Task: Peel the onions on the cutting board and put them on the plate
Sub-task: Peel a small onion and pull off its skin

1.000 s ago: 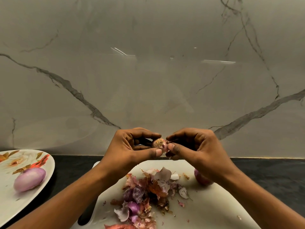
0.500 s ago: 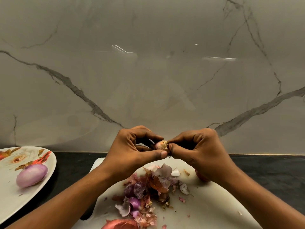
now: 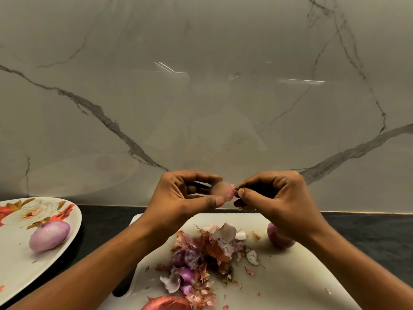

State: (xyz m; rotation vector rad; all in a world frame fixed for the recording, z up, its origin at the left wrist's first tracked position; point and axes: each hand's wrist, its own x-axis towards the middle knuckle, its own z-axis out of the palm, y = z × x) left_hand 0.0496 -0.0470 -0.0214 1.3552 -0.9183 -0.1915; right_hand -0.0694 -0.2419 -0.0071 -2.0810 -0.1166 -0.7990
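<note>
Our left hand (image 3: 178, 198) grips the onion (image 3: 222, 190) mid-frame; our right hand (image 3: 274, 198) pinches skin (image 3: 233, 187), seemingly. Likely light, slick: we'd hold its sides.

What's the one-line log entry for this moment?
left hand: holds onion | right hand: pinches its skin | plate: peeled onion | board: peels, another onion

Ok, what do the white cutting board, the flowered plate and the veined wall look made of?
White cutting board: likely plastic, matte, with a moulded handle slot. Flowered plate: glossy ceramic or melamine, unclear which; printed flowers. Veined wall: polished marble or marble-look tile; it mirrors light streaks.
</note>
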